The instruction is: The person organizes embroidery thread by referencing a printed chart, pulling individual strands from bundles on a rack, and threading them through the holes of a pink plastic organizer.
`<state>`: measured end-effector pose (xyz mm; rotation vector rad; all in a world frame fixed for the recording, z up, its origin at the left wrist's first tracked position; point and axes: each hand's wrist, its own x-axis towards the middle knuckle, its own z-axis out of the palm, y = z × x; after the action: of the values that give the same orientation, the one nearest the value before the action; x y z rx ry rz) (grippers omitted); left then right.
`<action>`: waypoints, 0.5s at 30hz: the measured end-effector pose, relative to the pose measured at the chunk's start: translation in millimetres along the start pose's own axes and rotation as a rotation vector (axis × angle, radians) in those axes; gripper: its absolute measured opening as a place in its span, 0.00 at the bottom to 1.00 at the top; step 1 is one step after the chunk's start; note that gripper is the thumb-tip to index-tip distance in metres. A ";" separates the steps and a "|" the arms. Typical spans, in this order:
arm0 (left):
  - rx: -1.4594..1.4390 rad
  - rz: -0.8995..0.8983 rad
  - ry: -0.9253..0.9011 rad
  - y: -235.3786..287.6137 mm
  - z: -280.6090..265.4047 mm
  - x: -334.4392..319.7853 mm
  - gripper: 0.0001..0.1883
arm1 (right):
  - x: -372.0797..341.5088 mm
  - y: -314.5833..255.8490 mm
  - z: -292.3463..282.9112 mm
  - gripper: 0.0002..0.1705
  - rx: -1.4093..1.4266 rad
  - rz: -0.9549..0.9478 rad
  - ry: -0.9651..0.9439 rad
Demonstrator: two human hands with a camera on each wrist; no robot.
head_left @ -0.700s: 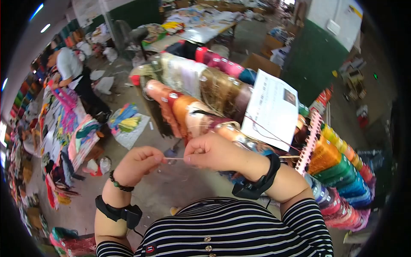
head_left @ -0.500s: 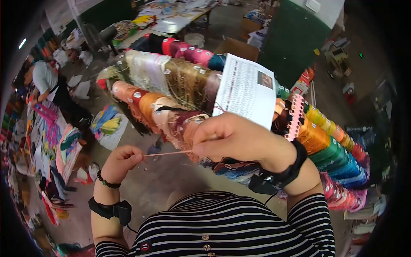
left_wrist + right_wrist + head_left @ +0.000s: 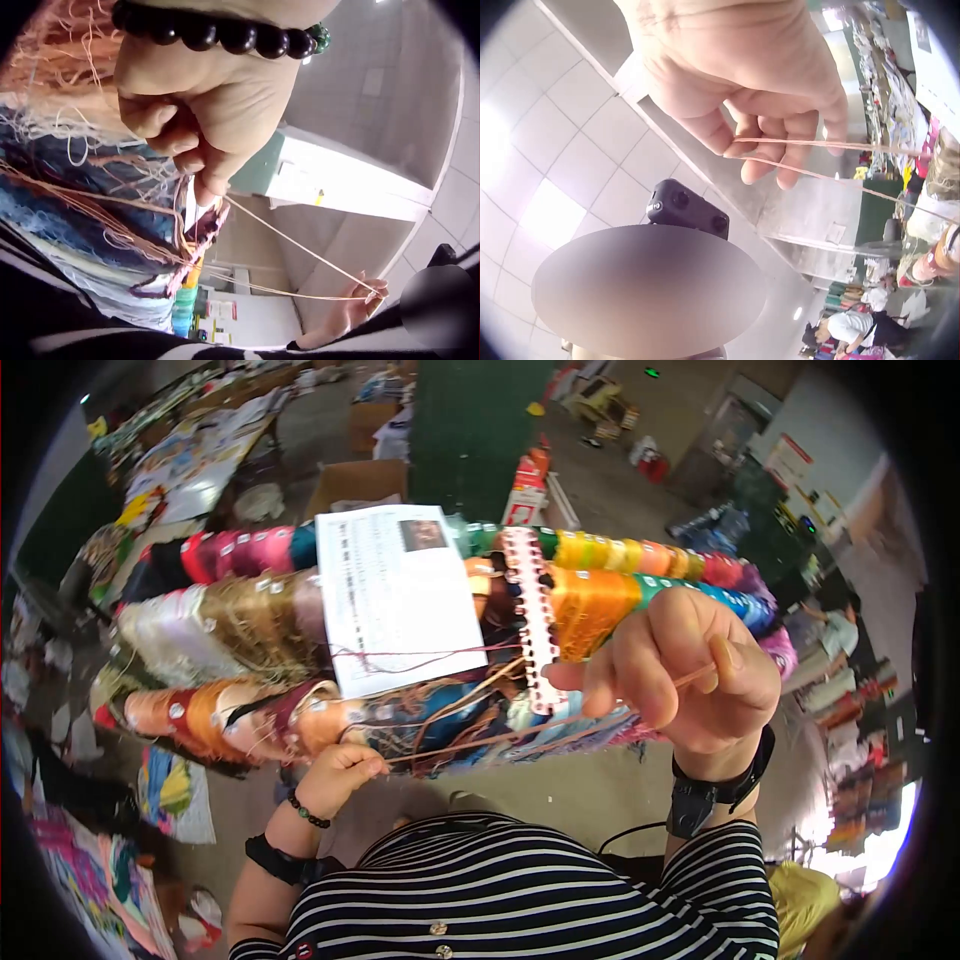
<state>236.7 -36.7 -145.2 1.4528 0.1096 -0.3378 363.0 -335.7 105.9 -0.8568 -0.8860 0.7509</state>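
Observation:
Between my two hands stretches a thin peach-pink thread (image 3: 520,738). My left hand (image 3: 340,777), low in front of the rack of thread hanks, pinches the thread between thumb and curled forefinger. Raised farther to the right and closer to the head camera, my right hand (image 3: 690,675) pinches its other part with thumb and forefinger. Two strands (image 3: 817,172) run from the right fingertips in the right wrist view. The left wrist view also shows two strands (image 3: 300,247) spreading from the right hand, one reaching the left fingertips, the other the pink punched strip (image 3: 530,615).
Rows of coloured thread hanks (image 3: 590,605) with small white labels fill the rack. A printed sheet (image 3: 400,600) with a small picture lies over them. Behind stand a cardboard box (image 3: 360,482) and a green pillar (image 3: 465,450). Another person (image 3: 851,326) works at the side.
My right hand has moved far to the right and up, drawing the thread out long. The left hand keeps its pinch. The head view has turned right, so the rack now lies straight ahead.

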 end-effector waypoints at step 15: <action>-0.067 -0.089 -0.091 99.4 106.6 127.7 0.13 | -101.3 57.2 -164.0 0.06 -0.736 0.214 0.777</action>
<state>372.9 -154.0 -72.7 1.3663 0.1116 -0.4677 451.7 -445.0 -37.7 -1.7620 -0.3437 0.1918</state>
